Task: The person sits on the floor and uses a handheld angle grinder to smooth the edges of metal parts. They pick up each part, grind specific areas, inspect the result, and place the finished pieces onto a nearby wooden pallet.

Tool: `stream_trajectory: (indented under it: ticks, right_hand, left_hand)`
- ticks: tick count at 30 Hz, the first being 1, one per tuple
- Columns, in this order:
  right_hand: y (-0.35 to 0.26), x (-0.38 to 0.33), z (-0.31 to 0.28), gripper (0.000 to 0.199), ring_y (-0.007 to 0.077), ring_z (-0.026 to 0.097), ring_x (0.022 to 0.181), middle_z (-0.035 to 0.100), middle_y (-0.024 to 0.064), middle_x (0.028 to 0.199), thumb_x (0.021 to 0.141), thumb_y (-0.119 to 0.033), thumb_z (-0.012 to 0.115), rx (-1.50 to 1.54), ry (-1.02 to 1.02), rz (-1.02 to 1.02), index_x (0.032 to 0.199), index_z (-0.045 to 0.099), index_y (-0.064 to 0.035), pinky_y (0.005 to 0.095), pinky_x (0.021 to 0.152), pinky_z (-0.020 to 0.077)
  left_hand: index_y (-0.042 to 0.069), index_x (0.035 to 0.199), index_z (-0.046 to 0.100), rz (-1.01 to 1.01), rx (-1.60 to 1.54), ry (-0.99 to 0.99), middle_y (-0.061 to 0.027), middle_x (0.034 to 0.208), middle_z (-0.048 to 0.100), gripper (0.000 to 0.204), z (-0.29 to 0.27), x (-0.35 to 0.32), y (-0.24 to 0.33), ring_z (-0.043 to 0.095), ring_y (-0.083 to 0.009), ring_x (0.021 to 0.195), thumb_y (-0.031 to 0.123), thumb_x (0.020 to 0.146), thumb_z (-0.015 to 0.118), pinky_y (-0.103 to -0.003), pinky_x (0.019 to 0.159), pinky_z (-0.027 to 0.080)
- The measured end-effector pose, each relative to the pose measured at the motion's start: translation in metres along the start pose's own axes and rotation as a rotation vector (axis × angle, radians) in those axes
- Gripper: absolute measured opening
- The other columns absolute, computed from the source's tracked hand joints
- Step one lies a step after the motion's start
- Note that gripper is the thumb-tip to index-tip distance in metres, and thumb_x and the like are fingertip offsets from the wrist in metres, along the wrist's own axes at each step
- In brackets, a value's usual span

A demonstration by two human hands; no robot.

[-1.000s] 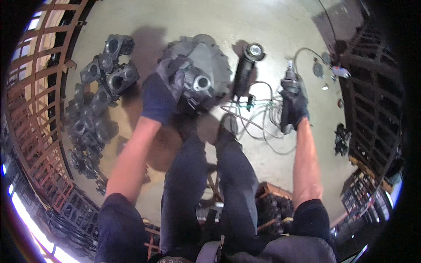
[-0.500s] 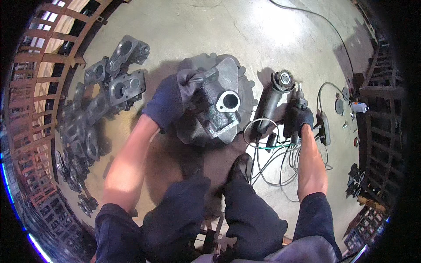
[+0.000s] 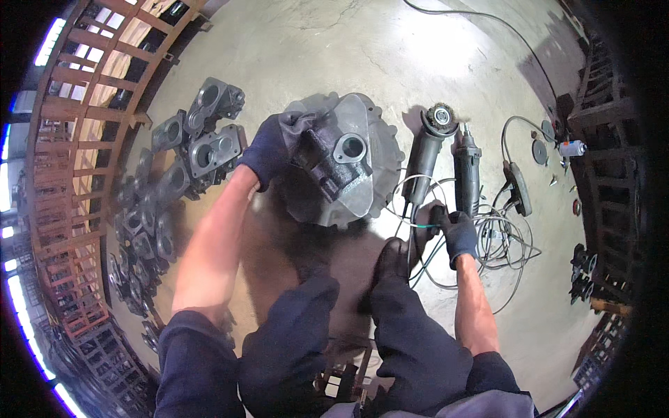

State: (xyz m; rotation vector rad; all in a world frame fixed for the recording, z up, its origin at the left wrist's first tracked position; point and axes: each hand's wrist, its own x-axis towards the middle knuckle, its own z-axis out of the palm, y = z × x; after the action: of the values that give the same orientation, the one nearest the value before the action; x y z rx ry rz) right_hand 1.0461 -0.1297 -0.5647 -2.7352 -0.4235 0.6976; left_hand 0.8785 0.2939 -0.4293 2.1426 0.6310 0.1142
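Observation:
My left hand (image 3: 272,146), in a dark glove, grips the upper left of a dark grey metal casting (image 3: 331,167). The casting has a flat plate and a round flanged port, and stands over a larger round toothed-edged metal part (image 3: 385,150). My gloved right hand (image 3: 458,235) is closed low among the cables, beside a small black piece (image 3: 437,214); what its fingers hold is hidden. Just above it lies a black straight die grinder (image 3: 467,171). To its left lies an angle grinder (image 3: 424,157) with a wire wheel (image 3: 440,117) on its head.
Several flanged metal castings (image 3: 209,153) are piled on the floor at left, beside a rusty metal rack (image 3: 90,111). Looped cables (image 3: 505,244) spread right of my feet. A black power tool (image 3: 518,189), discs (image 3: 539,151) and a small can (image 3: 573,148) lie farther right.
My right hand has let go of the die grinder and moved down and left to the cables. My left hand stays on the casting. The whole view has shifted slightly.

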Motion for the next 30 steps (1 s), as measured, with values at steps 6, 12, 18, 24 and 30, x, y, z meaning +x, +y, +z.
stream_trajectory:
  ticks: [6,12,18,24,30]
  right_hand:
    - [-0.044,0.007,0.001,0.032,0.0386,0.067,0.094,0.068,0.0184,0.103,0.092,-0.037,0.056,-0.213,-0.129,-0.012,0.099,0.069,-0.0083,0.0482,0.08,0.0535]
    - [-0.02,0.032,0.022,0.044,0.0389,0.07,0.088,0.071,0.0233,0.091,0.079,-0.043,0.07,-0.178,-0.054,-0.088,0.097,0.07,-0.004,0.0451,0.075,0.0552]
    - [-0.007,0.018,0.007,0.032,0.0195,0.069,0.068,0.069,0.0141,0.073,0.074,-0.023,0.074,0.142,0.015,0.052,0.093,0.065,0.0012,0.0323,0.065,0.0547]
    - [-0.045,-0.018,-0.068,0.017,0.0153,0.066,0.067,0.072,0.0144,0.079,0.082,-0.007,0.069,0.937,0.085,-0.092,0.094,0.061,0.0016,0.0284,0.061,0.0519]
    - [-0.172,-0.046,-0.162,0.037,0.0201,0.068,0.079,0.072,0.0177,0.092,0.086,-0.018,0.067,0.66,0.141,-0.506,0.106,0.054,0.0098,0.0303,0.078,0.0534]
  left_hand:
    - [0.003,0.113,0.069,-0.042,0.008,-0.031,-0.0171,0.1,0.073,0.029,0.0,0.001,0.007,0.067,-0.0197,0.086,0.022,0.099,0.054,-0.035,0.079,0.051]
    - [0.002,0.116,0.068,0.112,0.091,-0.049,-0.0175,0.101,0.072,0.028,-0.002,0.001,0.011,0.067,-0.02,0.089,0.017,0.1,0.05,-0.034,0.082,0.052]
    - [-0.001,0.114,0.067,0.013,-0.028,-0.004,-0.0146,0.095,0.072,0.028,0.002,0.0,0.002,0.061,-0.0127,0.086,0.017,0.101,0.05,-0.034,0.08,0.051]
    - [-0.003,0.099,0.067,-0.075,-0.031,0.028,-0.0168,0.075,0.065,0.034,0.003,0.004,-0.011,0.056,-0.0173,0.07,0.029,0.097,0.057,-0.035,0.07,0.048]
    - [-0.002,0.101,0.065,-0.005,0.036,0.078,-0.0188,0.08,0.065,0.029,-0.002,-0.005,0.025,0.049,-0.0113,0.074,0.025,0.098,0.055,-0.035,0.071,0.049]
